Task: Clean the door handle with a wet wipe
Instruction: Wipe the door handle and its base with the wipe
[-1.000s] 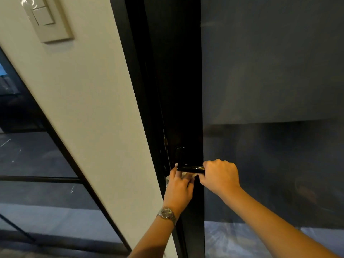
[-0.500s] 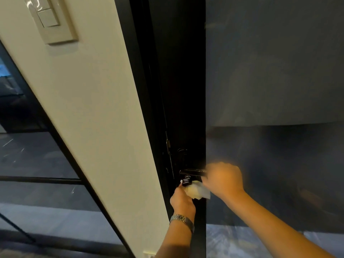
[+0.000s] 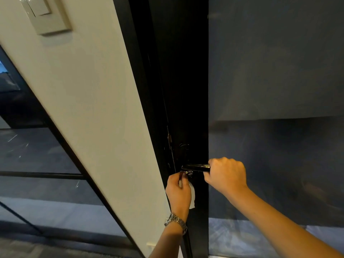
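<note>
Hand, left: my left hand sits just below the inner end of the lever. Its fingers are curled and the wet wipe is bunched in the palm, with a white fold hanging out on the door side.
Fingertips: they pinch or touch a small shiny fitting right under the lever's root. I cannot tell whether it is a key or a lock turn.
Hand, right: my right hand is wrapped in a full fist round the free end of the door handle and hides that end.
Handle: a black lever on the dark stile of the door, level with both hands. Only the stretch between the root and the right fist shows.
Axis: it runs level across my view, with the root on the left and the free end on the right.
Bearing: from the wipe, the bare stretch lies up and slightly right. It is close but not touching, as far as I can see.
Nearer hand: the right is on the lever but has no wipe. The left has the wipe and is just beside the lever, so I judge the wiping falls to the left.
Next move, my reading: lift the wipe onto the lever and stroke along the axis. The right fist would have to give way for the covered end.
Outward: a watch is on the left wrist. A pale wall stands left of the door, with a light switch high on it.
</note>
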Motion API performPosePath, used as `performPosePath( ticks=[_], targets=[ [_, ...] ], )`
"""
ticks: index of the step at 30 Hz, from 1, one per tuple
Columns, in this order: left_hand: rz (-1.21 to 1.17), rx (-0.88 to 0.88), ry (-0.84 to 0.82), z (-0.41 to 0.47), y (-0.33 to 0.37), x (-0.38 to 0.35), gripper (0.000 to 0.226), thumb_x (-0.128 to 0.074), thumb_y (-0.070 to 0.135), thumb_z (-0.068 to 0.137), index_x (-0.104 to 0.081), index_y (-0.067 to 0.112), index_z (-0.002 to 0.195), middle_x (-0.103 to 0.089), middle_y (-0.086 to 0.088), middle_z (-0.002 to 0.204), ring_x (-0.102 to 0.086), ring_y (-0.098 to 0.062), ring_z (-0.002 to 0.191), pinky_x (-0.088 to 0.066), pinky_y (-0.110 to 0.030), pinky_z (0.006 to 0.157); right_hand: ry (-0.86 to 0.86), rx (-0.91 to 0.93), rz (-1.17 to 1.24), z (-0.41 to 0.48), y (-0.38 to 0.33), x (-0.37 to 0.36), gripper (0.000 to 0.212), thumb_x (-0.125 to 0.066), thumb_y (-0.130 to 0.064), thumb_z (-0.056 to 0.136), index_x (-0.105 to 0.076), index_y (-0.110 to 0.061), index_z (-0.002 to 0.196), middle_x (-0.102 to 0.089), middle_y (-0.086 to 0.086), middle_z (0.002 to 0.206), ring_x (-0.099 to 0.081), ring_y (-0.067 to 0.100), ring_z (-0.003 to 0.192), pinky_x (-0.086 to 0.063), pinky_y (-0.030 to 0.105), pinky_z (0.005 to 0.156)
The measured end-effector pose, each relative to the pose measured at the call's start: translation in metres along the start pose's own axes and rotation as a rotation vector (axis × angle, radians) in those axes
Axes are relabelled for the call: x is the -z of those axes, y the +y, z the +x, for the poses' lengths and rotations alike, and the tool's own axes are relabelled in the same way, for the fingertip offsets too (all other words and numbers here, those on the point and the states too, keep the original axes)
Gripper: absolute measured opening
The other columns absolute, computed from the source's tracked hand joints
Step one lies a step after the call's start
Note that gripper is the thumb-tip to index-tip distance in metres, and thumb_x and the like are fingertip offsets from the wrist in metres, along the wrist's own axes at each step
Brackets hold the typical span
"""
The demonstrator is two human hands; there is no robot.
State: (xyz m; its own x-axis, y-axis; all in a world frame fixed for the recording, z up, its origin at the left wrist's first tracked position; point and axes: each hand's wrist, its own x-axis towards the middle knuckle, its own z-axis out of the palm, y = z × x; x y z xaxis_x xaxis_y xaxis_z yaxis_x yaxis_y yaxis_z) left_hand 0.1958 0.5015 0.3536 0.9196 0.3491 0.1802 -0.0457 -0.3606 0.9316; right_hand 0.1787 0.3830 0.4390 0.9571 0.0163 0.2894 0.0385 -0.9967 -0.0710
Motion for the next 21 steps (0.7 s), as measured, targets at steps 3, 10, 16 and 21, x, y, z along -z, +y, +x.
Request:
performPosePath(
  ticks=[3, 10, 16, 21],
  targets=[
    [0.091, -0.078, 0.005, 0.000, 0.008, -0.003, 0.018, -0.050, 0.006, 0.091, -0.059, 0.004, 0.106, -0.049, 0.001, 0.102, -0.051, -0.006, 0.083, -0.040, -0.005, 0.070, 0.003, 0.004, -0.008, 0.000, 0.000, 0.001, 0.027, -0.045, -0.038, 0.093, -0.063, -0.020, 0.104, -0.068, 0.000, 0.090, -0.065, 0.020, 0.082, -0.022, 0.020, 0.044],
    [0.554, -0.587, -0.231, -0.005, 0.030, -0.001, 0.014, -0.067, 0.016, 0.077, -0.071, 0.008, 0.088, -0.067, -0.009, 0.098, -0.065, -0.020, 0.087, -0.052, -0.024, 0.081, -0.009, 0.004, -0.009, 0.001, 0.000, 0.001, 0.028, -0.045, -0.038, 0.092, -0.063, -0.019, 0.102, -0.066, 0.001, 0.086, -0.062, 0.021, 0.076, -0.021, 0.021, 0.043],
    [0.523, -0.478, -0.330, 0.002, 0.018, 0.007, 0.023, -0.048, 0.013, 0.092, -0.064, 0.001, 0.103, -0.055, -0.014, 0.120, -0.053, -0.019, 0.099, -0.041, -0.013, 0.086, -0.008, 0.033, 0.012, -0.002, 0.001, 0.003, 0.031, -0.045, -0.040, 0.093, -0.063, -0.018, 0.103, -0.068, 0.002, 0.094, -0.065, 0.022, 0.085, -0.034, 0.025, 0.056],
    [0.591, -0.596, -0.479, 0.011, 0.013, 0.010, 0.023, -0.047, 0.014, 0.091, -0.062, 0.002, 0.105, -0.059, -0.013, 0.112, -0.054, -0.027, 0.103, -0.043, -0.031, 0.091, -0.007, 0.026, 0.011, 0.000, 0.002, 0.003, 0.030, -0.046, -0.039, 0.092, -0.063, -0.017, 0.102, -0.068, 0.004, 0.096, -0.065, 0.025, 0.088, -0.035, 0.027, 0.059]
  ],
)
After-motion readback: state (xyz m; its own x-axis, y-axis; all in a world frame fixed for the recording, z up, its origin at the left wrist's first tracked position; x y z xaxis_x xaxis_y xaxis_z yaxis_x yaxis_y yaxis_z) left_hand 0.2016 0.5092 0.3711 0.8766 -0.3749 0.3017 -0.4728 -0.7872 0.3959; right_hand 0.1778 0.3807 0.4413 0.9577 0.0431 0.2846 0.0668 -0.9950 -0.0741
